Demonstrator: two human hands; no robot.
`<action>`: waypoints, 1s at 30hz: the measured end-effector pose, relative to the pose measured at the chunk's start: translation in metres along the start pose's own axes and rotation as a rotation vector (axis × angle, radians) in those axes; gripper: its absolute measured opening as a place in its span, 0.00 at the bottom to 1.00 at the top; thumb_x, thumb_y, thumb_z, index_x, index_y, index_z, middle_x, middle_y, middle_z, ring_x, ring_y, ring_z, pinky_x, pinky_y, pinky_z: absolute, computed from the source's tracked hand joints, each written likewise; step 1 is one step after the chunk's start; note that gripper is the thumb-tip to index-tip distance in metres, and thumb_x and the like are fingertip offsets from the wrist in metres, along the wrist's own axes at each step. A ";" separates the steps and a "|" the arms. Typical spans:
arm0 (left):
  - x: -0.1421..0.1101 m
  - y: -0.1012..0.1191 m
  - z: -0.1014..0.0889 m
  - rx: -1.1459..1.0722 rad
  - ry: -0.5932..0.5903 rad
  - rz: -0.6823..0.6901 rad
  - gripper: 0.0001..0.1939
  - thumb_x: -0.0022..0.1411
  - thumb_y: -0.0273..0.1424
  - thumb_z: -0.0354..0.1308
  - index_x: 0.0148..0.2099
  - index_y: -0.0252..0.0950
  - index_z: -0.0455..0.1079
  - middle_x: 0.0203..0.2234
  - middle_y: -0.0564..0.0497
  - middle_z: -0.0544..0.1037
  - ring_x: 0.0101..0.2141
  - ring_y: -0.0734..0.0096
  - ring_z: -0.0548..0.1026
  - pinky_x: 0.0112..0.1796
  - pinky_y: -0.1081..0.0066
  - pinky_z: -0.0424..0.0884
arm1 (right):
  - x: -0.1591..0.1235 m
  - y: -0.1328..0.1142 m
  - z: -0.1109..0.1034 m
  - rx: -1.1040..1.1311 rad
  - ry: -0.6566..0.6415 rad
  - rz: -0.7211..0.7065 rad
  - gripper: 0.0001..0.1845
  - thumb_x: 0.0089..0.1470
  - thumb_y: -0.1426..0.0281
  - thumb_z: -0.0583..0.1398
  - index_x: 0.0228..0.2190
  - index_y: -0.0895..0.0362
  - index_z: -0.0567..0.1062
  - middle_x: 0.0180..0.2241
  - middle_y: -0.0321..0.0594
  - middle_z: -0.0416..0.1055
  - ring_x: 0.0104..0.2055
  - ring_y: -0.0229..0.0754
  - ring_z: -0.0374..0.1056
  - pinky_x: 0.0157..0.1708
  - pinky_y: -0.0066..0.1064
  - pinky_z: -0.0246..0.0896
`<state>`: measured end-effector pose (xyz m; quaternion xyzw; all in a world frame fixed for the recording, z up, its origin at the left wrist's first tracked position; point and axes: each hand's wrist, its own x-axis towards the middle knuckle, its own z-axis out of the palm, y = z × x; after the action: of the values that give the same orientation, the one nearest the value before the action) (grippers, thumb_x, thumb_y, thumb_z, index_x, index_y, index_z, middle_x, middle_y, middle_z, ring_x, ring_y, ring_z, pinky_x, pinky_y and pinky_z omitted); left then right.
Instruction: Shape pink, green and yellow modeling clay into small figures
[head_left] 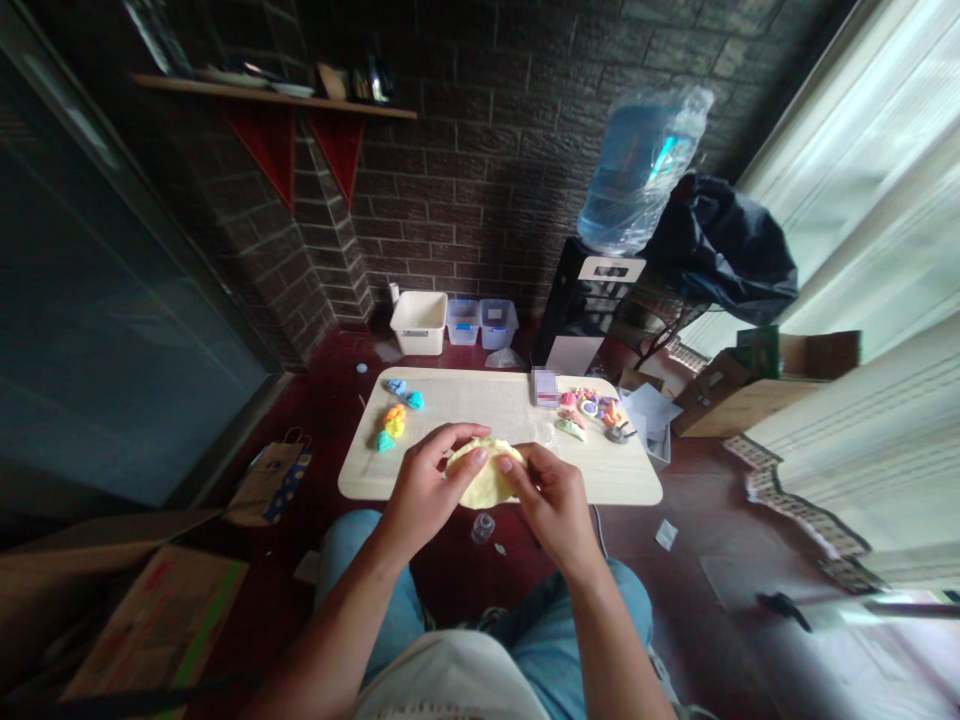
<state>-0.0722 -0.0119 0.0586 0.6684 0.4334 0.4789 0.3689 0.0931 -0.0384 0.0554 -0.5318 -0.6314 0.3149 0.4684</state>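
A flattened round of pale yellow modelling clay (485, 486) is held up above the near edge of the low table (480, 395). My left hand (433, 478) grips its left side, thumb on the face toward me and fingers behind. On the right side my right hand (549, 488) pinches it the same way. Lumps of clay lie at the table's left: blue (396, 386), turquoise (415, 400), orange and yellow (394, 418), and green (385, 441). Small coloured clay pieces (590, 408) crowd the right side, near a grey lump (619, 433).
A stacked pale box (545, 388) sits at the table's back right. Behind stand a white bin (419, 325), clear tubs (496, 322) and a water dispenser (592, 300). Cardboard boxes (157, 630) are on the floor at left; a clear cup (483, 527) lies below the table edge.
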 end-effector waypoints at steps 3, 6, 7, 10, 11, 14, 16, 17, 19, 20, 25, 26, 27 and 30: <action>0.004 0.002 -0.007 0.088 -0.079 0.118 0.15 0.64 0.32 0.57 0.53 0.40 0.72 0.47 0.46 0.76 0.47 0.65 0.74 0.43 0.70 0.73 | 0.002 -0.004 -0.007 -0.142 -0.046 -0.056 0.13 0.62 0.61 0.57 0.35 0.57 0.76 0.23 0.35 0.69 0.24 0.36 0.62 0.25 0.27 0.54; 0.009 0.002 -0.010 0.113 -0.113 0.251 0.12 0.65 0.30 0.57 0.50 0.40 0.74 0.43 0.46 0.78 0.46 0.67 0.75 0.47 0.68 0.72 | 0.003 -0.005 -0.010 -0.253 -0.049 -0.151 0.11 0.63 0.64 0.56 0.40 0.56 0.75 0.31 0.40 0.75 0.31 0.40 0.68 0.31 0.29 0.59; 0.011 0.001 -0.009 0.120 -0.112 0.279 0.11 0.65 0.30 0.57 0.48 0.39 0.76 0.41 0.47 0.79 0.44 0.67 0.76 0.47 0.68 0.72 | 0.003 -0.005 -0.011 -0.280 -0.049 -0.179 0.11 0.64 0.65 0.55 0.42 0.55 0.75 0.34 0.42 0.76 0.33 0.42 0.70 0.33 0.30 0.60; 0.013 0.000 -0.007 0.155 -0.086 0.306 0.09 0.65 0.29 0.57 0.44 0.38 0.77 0.38 0.47 0.80 0.41 0.68 0.77 0.44 0.69 0.73 | 0.004 -0.005 -0.009 -0.369 -0.047 -0.248 0.10 0.64 0.67 0.54 0.42 0.56 0.75 0.35 0.44 0.76 0.36 0.44 0.71 0.36 0.31 0.61; 0.012 0.001 -0.006 0.166 -0.071 0.315 0.08 0.65 0.29 0.57 0.43 0.38 0.77 0.37 0.47 0.80 0.40 0.68 0.77 0.43 0.69 0.73 | 0.004 -0.006 -0.009 -0.396 -0.043 -0.272 0.10 0.65 0.67 0.54 0.41 0.57 0.75 0.34 0.44 0.76 0.35 0.44 0.70 0.35 0.32 0.61; 0.011 0.002 -0.004 0.197 -0.028 0.360 0.07 0.65 0.28 0.57 0.42 0.38 0.77 0.36 0.48 0.80 0.39 0.68 0.77 0.42 0.70 0.73 | 0.004 -0.008 -0.007 -0.438 -0.016 -0.348 0.11 0.65 0.68 0.53 0.41 0.58 0.74 0.33 0.45 0.75 0.34 0.44 0.69 0.34 0.32 0.60; 0.010 0.004 -0.003 0.220 -0.006 0.395 0.07 0.65 0.27 0.57 0.41 0.37 0.76 0.35 0.48 0.79 0.38 0.69 0.77 0.42 0.70 0.73 | 0.003 -0.009 -0.007 -0.450 -0.008 -0.380 0.11 0.65 0.69 0.52 0.41 0.58 0.74 0.31 0.44 0.74 0.33 0.43 0.68 0.33 0.32 0.60; 0.009 0.004 -0.002 0.233 0.001 0.411 0.07 0.65 0.27 0.57 0.41 0.37 0.76 0.35 0.48 0.79 0.38 0.69 0.77 0.42 0.70 0.73 | 0.002 -0.009 -0.008 -0.452 -0.008 -0.389 0.11 0.65 0.69 0.52 0.41 0.57 0.74 0.30 0.44 0.74 0.32 0.43 0.67 0.32 0.32 0.59; 0.008 0.006 -0.001 0.260 0.005 0.439 0.06 0.65 0.26 0.57 0.41 0.37 0.75 0.35 0.48 0.79 0.38 0.69 0.77 0.41 0.70 0.73 | 0.001 -0.010 -0.008 -0.436 -0.016 -0.384 0.12 0.65 0.69 0.52 0.40 0.57 0.74 0.30 0.44 0.73 0.32 0.43 0.67 0.32 0.32 0.59; 0.007 0.007 0.000 0.271 0.007 0.444 0.06 0.65 0.26 0.56 0.41 0.37 0.75 0.34 0.48 0.79 0.38 0.69 0.77 0.41 0.69 0.73 | 0.001 -0.010 -0.009 -0.408 -0.019 -0.364 0.12 0.65 0.69 0.52 0.40 0.57 0.75 0.30 0.44 0.74 0.32 0.43 0.67 0.33 0.32 0.60; 0.004 0.010 0.006 0.243 0.123 0.323 0.07 0.66 0.27 0.55 0.41 0.38 0.75 0.35 0.48 0.79 0.40 0.67 0.77 0.44 0.68 0.73 | 0.001 -0.010 -0.008 -0.052 -0.050 -0.053 0.17 0.60 0.61 0.59 0.48 0.55 0.71 0.33 0.39 0.74 0.30 0.39 0.67 0.28 0.28 0.61; 0.004 0.010 0.008 0.202 0.143 0.282 0.07 0.65 0.28 0.55 0.41 0.38 0.75 0.36 0.48 0.79 0.40 0.67 0.77 0.44 0.69 0.73 | 0.002 -0.009 -0.007 0.022 -0.068 0.004 0.18 0.58 0.59 0.60 0.47 0.55 0.71 0.31 0.38 0.73 0.28 0.38 0.66 0.25 0.26 0.60; 0.003 0.009 0.009 0.146 0.146 0.236 0.07 0.65 0.30 0.56 0.41 0.37 0.75 0.37 0.47 0.79 0.40 0.68 0.77 0.43 0.70 0.73 | 0.002 -0.008 -0.006 0.077 -0.080 0.045 0.17 0.57 0.58 0.61 0.44 0.56 0.72 0.29 0.36 0.71 0.26 0.37 0.64 0.23 0.25 0.58; 0.002 0.006 0.010 -0.025 0.061 0.074 0.11 0.64 0.34 0.57 0.48 0.37 0.73 0.41 0.46 0.79 0.40 0.67 0.78 0.40 0.71 0.75 | 0.002 -0.003 -0.002 0.143 -0.064 0.087 0.16 0.58 0.56 0.60 0.30 0.57 0.71 0.22 0.32 0.64 0.23 0.34 0.59 0.21 0.24 0.53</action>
<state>-0.0610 -0.0132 0.0622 0.6645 0.4132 0.5178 0.3458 0.0939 -0.0373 0.0589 -0.5134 -0.5983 0.3960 0.4708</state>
